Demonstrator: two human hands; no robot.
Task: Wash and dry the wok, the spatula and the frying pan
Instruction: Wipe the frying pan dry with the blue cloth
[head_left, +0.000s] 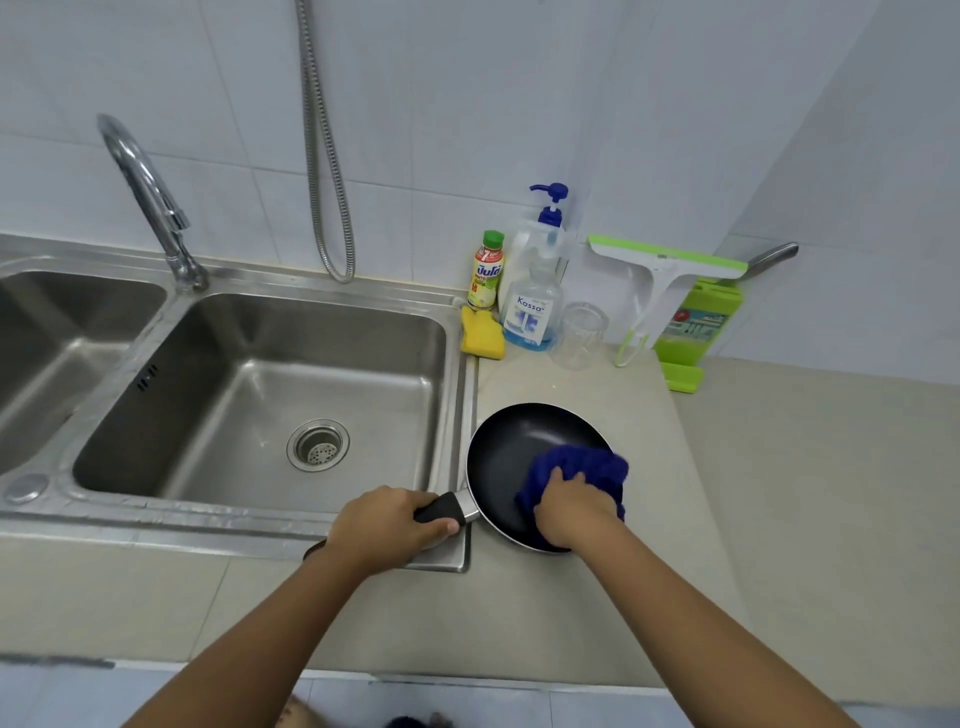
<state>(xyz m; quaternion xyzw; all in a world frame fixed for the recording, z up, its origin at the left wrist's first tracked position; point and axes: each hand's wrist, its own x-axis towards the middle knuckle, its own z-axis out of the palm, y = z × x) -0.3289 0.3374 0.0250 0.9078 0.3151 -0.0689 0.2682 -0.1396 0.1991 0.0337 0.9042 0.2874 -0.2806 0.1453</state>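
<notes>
head view shows us the frying pan (519, 457) sitting on the beige counter (779, 493), just to the right of the steel sink (260, 395), its black handle (441, 512) reaching out over the sink's near right corner. our left hand (387, 522) is wrapped tight around that handle. our right hand (571, 506) is clenched on a bunched blue cloth (576, 467) and presses it down inside the pan, on the right part of the dark surface, with some of the cloth spilling over the rim. the pan's far half is bare and shiny; we cannot tell whether it is wet or dry. the sink basin shows only its drain (318, 445), and the tap (148, 197) curves above the divider between the two basins. against the tiled wall behind the pan stand a yellow sponge (483, 338), a small green-capped bottle (486, 270), a pump bottle (540, 249), a clear bottle of blue liquid (532, 312), a clear cup (579, 335) and a green-edged squeegee (665, 270).
</notes>
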